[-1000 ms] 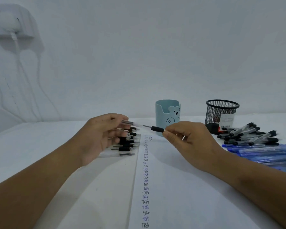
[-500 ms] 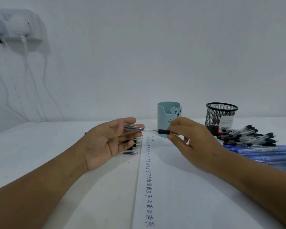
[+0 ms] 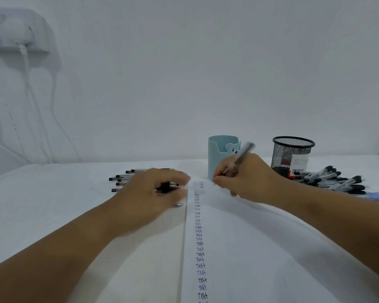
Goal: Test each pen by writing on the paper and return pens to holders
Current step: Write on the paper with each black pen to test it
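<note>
- The right hand (image 3: 247,178) pinches a pen (image 3: 241,157) in curled fingers, its tip down at the top of the paper (image 3: 239,248), barrel slanting up past the blue holder (image 3: 219,158).
- The left hand (image 3: 153,193), blurred, holds a black cap (image 3: 165,186) over the row of pens (image 3: 123,178); palm down.
</note>
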{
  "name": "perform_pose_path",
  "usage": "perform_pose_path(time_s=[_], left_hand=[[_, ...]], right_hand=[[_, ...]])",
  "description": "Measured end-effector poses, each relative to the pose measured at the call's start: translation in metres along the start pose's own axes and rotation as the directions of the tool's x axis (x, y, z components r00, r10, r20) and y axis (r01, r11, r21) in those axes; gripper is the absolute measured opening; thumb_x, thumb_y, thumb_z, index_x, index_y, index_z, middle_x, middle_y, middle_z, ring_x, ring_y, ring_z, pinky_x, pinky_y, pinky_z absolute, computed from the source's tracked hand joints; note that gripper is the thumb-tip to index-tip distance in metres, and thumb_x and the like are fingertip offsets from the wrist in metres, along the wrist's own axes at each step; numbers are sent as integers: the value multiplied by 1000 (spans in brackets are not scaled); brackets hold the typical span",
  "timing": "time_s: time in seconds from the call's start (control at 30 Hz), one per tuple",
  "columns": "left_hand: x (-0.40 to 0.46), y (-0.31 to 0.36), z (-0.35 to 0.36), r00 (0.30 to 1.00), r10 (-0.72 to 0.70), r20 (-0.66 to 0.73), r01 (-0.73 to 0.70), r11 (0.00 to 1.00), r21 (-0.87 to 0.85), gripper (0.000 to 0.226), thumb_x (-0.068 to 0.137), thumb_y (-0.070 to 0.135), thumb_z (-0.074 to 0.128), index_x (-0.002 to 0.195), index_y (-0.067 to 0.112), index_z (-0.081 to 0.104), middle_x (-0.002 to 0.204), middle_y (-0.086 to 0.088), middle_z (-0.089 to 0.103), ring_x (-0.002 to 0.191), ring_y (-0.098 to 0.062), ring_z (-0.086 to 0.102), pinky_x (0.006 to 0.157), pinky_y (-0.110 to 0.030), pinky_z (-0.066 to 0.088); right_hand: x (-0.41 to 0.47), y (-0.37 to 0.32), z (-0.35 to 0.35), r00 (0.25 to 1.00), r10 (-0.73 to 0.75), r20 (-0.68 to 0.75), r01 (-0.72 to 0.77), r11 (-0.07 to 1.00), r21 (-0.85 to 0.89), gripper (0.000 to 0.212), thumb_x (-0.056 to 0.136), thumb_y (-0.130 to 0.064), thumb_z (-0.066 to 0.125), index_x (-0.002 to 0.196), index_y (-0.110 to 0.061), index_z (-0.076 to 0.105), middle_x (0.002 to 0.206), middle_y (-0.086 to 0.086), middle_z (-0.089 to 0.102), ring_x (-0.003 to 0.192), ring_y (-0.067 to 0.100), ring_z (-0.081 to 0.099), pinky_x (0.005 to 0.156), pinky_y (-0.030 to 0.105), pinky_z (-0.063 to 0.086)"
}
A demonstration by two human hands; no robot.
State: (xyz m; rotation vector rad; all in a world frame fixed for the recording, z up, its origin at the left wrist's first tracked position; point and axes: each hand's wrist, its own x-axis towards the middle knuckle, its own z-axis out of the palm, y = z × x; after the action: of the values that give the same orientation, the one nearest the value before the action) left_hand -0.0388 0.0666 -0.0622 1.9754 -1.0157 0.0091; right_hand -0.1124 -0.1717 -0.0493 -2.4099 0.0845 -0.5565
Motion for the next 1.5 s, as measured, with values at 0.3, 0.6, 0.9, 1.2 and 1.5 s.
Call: perform_pose_path(time_s=[0.3, 0.6, 0.9, 1.2, 1.5], left_hand=[[6, -13, 10, 948, 158, 275, -262, 879, 398, 58, 68, 80, 49, 115, 52, 66, 127, 46, 51, 130, 27, 25, 115, -20, -3], [8, -18, 11, 951, 189, 245, -264, 907, 327, 57, 66, 81, 50, 110, 50, 69, 126, 43, 53, 128, 22, 36, 121, -29, 2], [4, -14, 11, 962, 133, 238, -210, 917, 338, 28, 84, 57, 70, 110, 48, 70, 124, 37, 58, 128, 23, 35, 124, -29, -5], [3, -15, 11, 962, 130, 242, -209, 919, 336, 28, 84, 58, 68, 111, 50, 69, 126, 38, 56, 130, 22, 35, 124, -31, -5], [3, -15, 11, 962, 137, 237, -211, 922, 325, 29, 83, 58, 67, 111, 50, 70, 125, 39, 57, 128, 24, 35, 125, -32, -5]], right_hand=[[15, 3, 37, 980, 200, 19, -192, 907, 376, 9, 85, -10, 67, 79, -3, 69, 67, 7, 71, 45, 16, 54, 40, 22, 38], [18, 8, 40, 982, 189, -1, -182, 946, 266, 13, 88, -13, 65, 75, -9, 67, 64, 3, 71, 45, 11, 52, 46, 20, 43], [17, 8, 40, 982, 187, 19, -185, 942, 280, 11, 88, -13, 66, 80, -6, 68, 66, 4, 71, 49, 11, 52, 49, 21, 45], [18, 7, 39, 974, 213, 73, -225, 929, 295, 12, 86, -15, 65, 75, -9, 66, 65, 4, 69, 53, 15, 51, 52, 26, 40], [18, 7, 40, 979, 196, 50, -202, 936, 289, 11, 88, -13, 65, 81, -5, 68, 65, 3, 70, 49, 11, 51, 47, 19, 42]])
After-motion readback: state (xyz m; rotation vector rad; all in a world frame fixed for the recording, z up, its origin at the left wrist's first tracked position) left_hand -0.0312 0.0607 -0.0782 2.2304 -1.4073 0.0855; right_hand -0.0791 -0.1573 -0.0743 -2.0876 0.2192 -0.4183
